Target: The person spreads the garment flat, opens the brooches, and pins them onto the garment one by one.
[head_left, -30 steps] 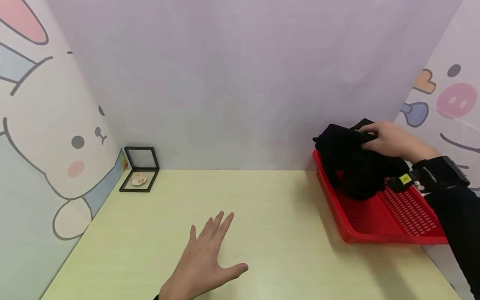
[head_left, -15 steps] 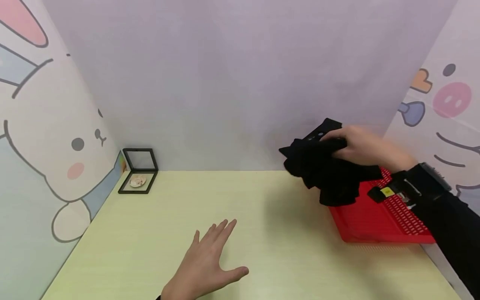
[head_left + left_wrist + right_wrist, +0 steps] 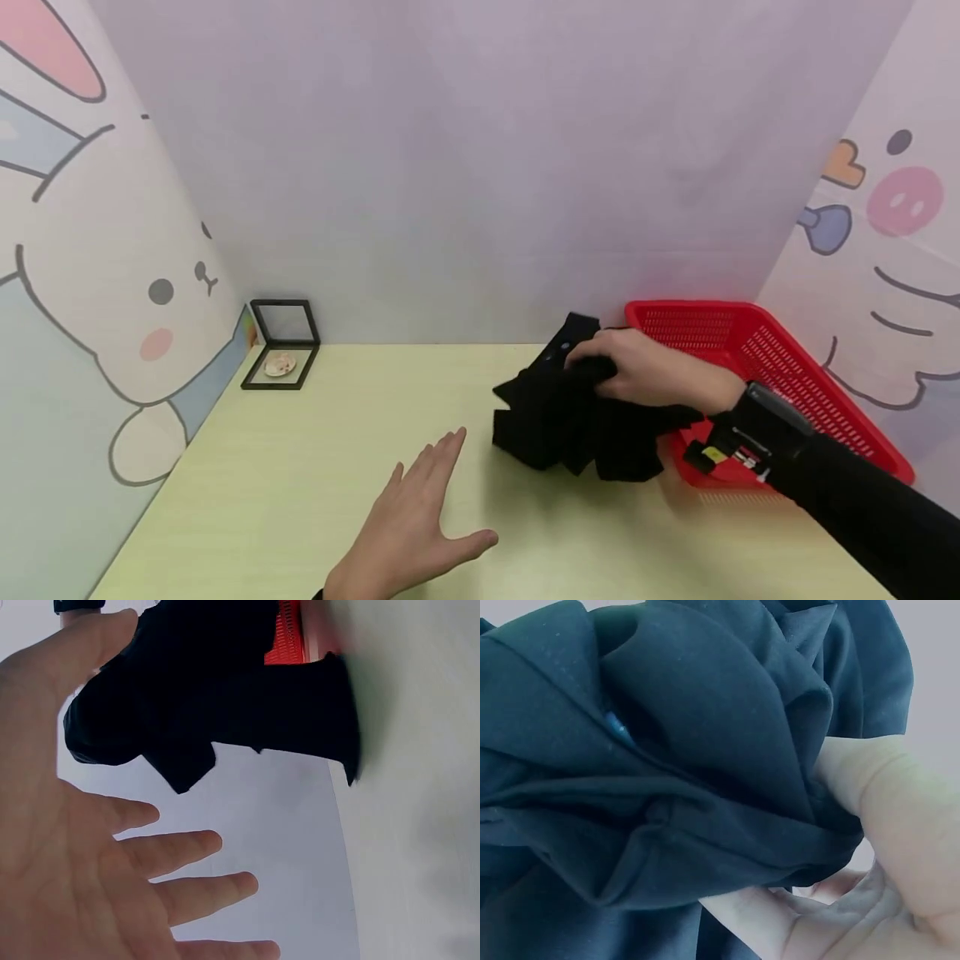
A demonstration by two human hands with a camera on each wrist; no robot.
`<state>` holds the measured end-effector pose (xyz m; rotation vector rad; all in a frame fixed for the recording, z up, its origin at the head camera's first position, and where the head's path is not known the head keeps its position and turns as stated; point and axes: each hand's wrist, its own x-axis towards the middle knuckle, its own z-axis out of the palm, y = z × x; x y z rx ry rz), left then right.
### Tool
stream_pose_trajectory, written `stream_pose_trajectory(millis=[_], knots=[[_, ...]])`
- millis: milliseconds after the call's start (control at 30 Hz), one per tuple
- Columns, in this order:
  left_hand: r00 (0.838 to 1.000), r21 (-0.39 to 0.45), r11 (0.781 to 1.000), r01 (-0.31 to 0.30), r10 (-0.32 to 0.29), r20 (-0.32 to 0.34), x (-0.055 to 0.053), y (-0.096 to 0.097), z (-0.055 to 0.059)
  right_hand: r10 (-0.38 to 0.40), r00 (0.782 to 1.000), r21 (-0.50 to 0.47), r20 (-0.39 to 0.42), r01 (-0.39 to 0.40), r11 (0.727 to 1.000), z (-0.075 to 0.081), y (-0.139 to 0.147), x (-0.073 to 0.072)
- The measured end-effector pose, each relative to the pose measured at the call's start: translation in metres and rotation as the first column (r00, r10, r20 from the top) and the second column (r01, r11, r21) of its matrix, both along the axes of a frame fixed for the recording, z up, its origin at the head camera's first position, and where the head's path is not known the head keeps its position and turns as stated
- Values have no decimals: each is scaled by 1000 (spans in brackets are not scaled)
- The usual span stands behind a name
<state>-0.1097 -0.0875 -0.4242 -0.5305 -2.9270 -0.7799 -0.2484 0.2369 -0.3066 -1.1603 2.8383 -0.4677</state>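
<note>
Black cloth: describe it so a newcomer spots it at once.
Find the yellowish table, then the red basket on its right side. Just left of that basket, the right hand grips the black cloth. Unlike the black sleeve, it is loose and crumpled, not worn on the arm.

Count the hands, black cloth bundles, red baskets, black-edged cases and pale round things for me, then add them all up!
Hands: 2, the left hand and the right hand
Black cloth bundle: 1
Red basket: 1
Black-edged case: 1
Pale round thing in that case: 1
Total: 6
</note>
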Motion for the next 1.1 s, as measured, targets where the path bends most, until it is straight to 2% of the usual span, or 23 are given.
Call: stream_pose_trajectory(millis=[233, 433, 633, 733, 833, 967, 1100], knots=[[999, -43, 999, 20, -22, -43, -7, 0, 1, 46, 997, -38, 67, -44, 998, -40, -22, 6], [996, -50, 998, 45, -48, -73, -18, 7, 2, 83, 988, -111, 130, -69, 991, -68, -38, 19], [990, 11, 992, 130, -129, -62, -25, 14, -3, 101, 979, -194, 178, -66, 979, -93, -47, 30], [985, 16, 985, 169, -168, -47, -26, 16, -9, 109, 975, -224, 192, -65, 972, -104, -47, 34], [982, -35, 982, 188, -189, -27, -25, 13, -14, 102, 972, -234, 213, -51, 971, -111, -42, 38], [983, -107, 977, 182, -182, 5, -21, 6, -19, 65, 973, -232, 220, -12, 973, -117, -30, 43], [986, -140, 976, 165, -166, -1, -20, -4, -23, -2, 986, -198, 166, 35, 979, -123, -11, 46]])
